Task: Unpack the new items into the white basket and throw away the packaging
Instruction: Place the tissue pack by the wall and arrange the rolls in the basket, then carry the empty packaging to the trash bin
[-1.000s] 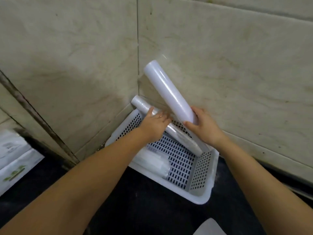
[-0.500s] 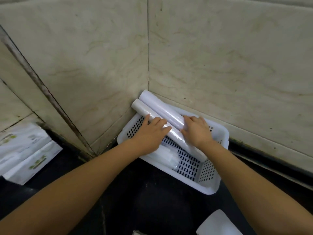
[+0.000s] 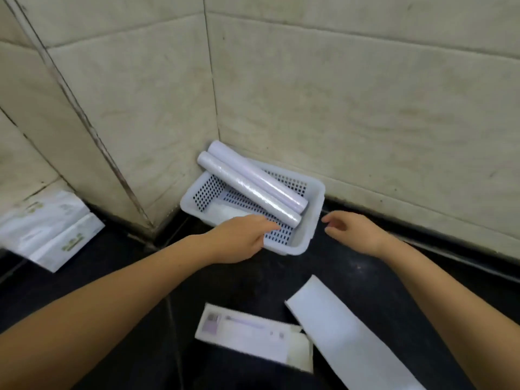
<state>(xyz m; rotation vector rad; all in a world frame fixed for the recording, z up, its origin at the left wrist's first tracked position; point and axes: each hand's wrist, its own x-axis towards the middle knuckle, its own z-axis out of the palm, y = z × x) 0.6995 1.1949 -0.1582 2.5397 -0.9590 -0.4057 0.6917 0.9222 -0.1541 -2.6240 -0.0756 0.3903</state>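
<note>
The white perforated basket (image 3: 313, 218) sits on the dark counter in the wall corner. Two white rolls lie side by side across it, sticking out over its far left corner: the near roll (image 3: 247, 190) and the far roll (image 3: 261, 175). A pale flat packet (image 3: 225, 213) lies on the basket floor. My left hand (image 3: 239, 239) hovers over the basket's near rim, fingers apart, holding nothing. My right hand (image 3: 354, 232) is just right of the basket, open and empty. Two flat white boxes lie near me: one printed (image 3: 250, 336), one plain (image 3: 343, 330).
White printed bags (image 3: 47, 229) lean against the wall at the left. Beige stone walls close off the back and left. The dark counter (image 3: 281, 277) stretches between the basket and the boxes.
My right hand laid the second roll beside the first and let go. Both hands have pulled back from the rolls toward me. The view dropped, showing the boxes.
</note>
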